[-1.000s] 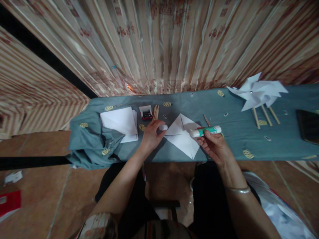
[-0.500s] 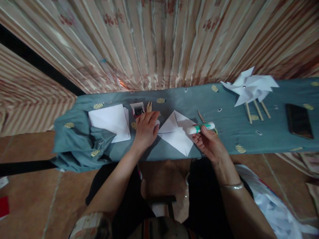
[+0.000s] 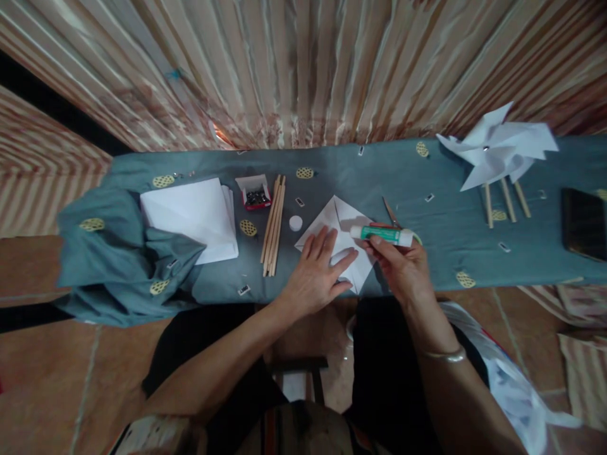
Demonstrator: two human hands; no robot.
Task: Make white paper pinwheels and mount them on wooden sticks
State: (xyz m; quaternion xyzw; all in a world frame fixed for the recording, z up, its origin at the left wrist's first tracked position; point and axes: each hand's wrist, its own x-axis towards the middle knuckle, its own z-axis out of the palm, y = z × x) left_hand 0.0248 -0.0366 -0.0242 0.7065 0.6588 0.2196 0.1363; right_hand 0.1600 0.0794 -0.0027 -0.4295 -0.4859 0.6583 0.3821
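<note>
Over the cut sheet, a glue stick in the right hand

On the blue-green patterned cloth [image 3: 441,246], the white cut sheet [image 3: 347,240] lies flat with 1 corner towards the person, and slits run inward from its corners. The left hand [image 3: 315,278] rests palm down on the sheet's near-left part, its fingers spread and closed round nothing. Above the sheet's right side, the right hand [image 3: 403,268] grips a green and white glue stick [image 3: 382,234] between thumb and fingers, with its white tip pointing left across the paper. The right wrist wears a silver bracelet [image 3: 446,356].

Just left of the sheet sits a small white cap [image 3: 295,223]. Further left of it lies a bundle of wooden sticks [image 3: 272,230], side by side, and next to that a small open box [image 3: 253,184] holding dark, shiny pieces too small to make out. Farthest left of the sheet is a stack of white paper [image 3: 190,218], its near corner overlapped by a fold of the cloth.

Right of the sheet, scissors [image 3: 391,212] lie partly hidden behind the glue stick and right hand. Well to the sheet's right, white paper pinwheels [image 3: 497,148] overlap, with 3 stick handles [image 3: 507,202] showing; beyond them lies a dark phone [image 3: 584,223].
</note>
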